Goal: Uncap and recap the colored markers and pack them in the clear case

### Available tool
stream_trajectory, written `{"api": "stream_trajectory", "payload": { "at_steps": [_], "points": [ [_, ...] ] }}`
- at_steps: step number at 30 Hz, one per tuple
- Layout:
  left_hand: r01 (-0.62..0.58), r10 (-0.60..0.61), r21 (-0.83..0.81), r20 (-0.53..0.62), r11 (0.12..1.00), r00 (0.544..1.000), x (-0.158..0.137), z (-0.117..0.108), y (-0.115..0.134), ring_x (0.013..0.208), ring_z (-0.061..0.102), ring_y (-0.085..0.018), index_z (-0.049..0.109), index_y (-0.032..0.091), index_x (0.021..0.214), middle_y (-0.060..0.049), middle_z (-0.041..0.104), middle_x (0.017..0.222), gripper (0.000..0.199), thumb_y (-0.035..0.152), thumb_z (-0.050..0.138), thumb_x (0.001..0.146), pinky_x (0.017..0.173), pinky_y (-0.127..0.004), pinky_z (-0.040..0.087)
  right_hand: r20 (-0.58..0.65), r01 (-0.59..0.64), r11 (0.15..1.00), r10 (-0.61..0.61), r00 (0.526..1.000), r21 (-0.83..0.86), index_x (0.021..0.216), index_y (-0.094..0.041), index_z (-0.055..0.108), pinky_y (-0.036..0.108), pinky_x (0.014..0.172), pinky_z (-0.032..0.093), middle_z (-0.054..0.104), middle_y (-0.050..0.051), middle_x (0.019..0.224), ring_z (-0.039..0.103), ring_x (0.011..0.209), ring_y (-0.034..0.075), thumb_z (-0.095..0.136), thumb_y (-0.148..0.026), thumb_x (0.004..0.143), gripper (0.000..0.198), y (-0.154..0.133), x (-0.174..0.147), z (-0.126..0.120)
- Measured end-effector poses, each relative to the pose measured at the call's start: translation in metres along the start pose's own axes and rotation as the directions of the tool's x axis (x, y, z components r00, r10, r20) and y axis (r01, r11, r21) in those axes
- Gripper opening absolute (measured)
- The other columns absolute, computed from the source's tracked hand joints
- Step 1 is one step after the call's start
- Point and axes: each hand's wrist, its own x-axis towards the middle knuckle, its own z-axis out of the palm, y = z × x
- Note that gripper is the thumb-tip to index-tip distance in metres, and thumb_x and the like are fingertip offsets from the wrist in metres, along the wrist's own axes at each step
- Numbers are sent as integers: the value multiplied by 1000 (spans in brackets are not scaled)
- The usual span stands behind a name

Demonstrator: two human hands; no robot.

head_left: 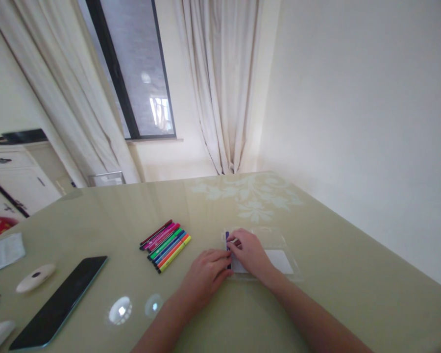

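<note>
A dark blue marker (227, 236) stands lengthwise along the left edge of a clear plastic case (297, 273), which lies flat on the table. My right hand (252, 252) reaches over the case, its thumb and fingers pinched on the upper part of the marker. From the left, my left hand (206, 270) has its fingertips closed on the lower part of the same marker. A white card (280, 261) lies in the case, partly covered by my right hand and wrist. Left of my hands, several coloured markers (167, 245) lie side by side in a slanted row.
The glass-topped table (220, 318) carries a black tablet (61, 301) at the left, with a white oval object (36, 278) beside it. A pale folded cloth or paper (3, 254) lies farther left. A wall (367, 122) runs along the table's right side.
</note>
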Motion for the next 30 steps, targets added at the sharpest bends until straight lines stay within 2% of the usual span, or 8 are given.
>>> {"api": "stream_trajectory", "payload": {
  "at_steps": [7,11,13,15,17,22,28,30],
  "points": [
    [12,-14,28,63,1000,998,3,-6,9,116,67,-26,75,28,118,-5,74,126,27,38,60,99,104,-44,51,79,59,977,-43,996,-205,88,-21,78,32,82,50,73,7,91,67,84,21,62,-10,82,21,0,-3,-4],
    [91,-91,5,-36,996,995,1,-15,0,120,64,-24,71,27,122,-6,71,130,29,37,52,102,106,-39,49,49,75,981,-67,997,-176,94,-20,79,33,88,49,74,9,99,68,93,22,57,-6,83,28,0,-2,-7],
    [267,-252,76,-163,961,954,-3,-25,-13,111,66,-24,72,23,112,-8,73,119,27,32,49,102,99,-39,51,8,77,987,-76,997,-143,96,-19,78,32,89,48,75,9,100,68,93,21,55,-2,82,31,1,0,-9],
    [467,-401,230,-281,854,872,-8,-35,-27,103,66,-28,70,19,99,-10,71,108,21,27,51,99,93,-42,51,-43,70,991,-76,996,-114,96,-19,77,32,89,48,75,8,100,68,92,20,54,0,81,33,3,3,-13],
    [573,-480,353,-319,740,817,-13,-42,-39,103,64,-31,68,18,94,-12,69,103,15,24,54,96,93,-44,49,-94,63,994,-71,993,-84,95,-20,76,32,87,49,75,6,99,67,89,19,53,-1,81,33,5,5,-16],
    [564,-531,399,-202,723,823,-16,-38,-43,100,65,-29,62,19,91,-11,68,97,14,24,51,97,88,-38,49,-186,60,998,-64,980,-31,95,-20,74,31,79,50,74,5,96,64,75,17,53,-5,82,29,8,7,-18],
    [603,-540,440,-274,666,796,-20,-35,-48,102,65,-30,59,18,95,-14,68,103,12,27,52,97,90,-38,48,-195,76,997,-77,978,-13,95,-22,74,32,78,50,73,5,95,62,74,17,53,-9,83,27,6,7,-19],
    [585,-525,403,-260,704,811,-20,-35,-49,101,65,-29,59,20,90,-13,68,102,12,27,52,96,90,-39,48,-194,75,997,-75,978,-8,94,-22,74,32,77,50,73,5,94,62,73,17,54,-11,85,25,3,6,-20]
  ]
}}
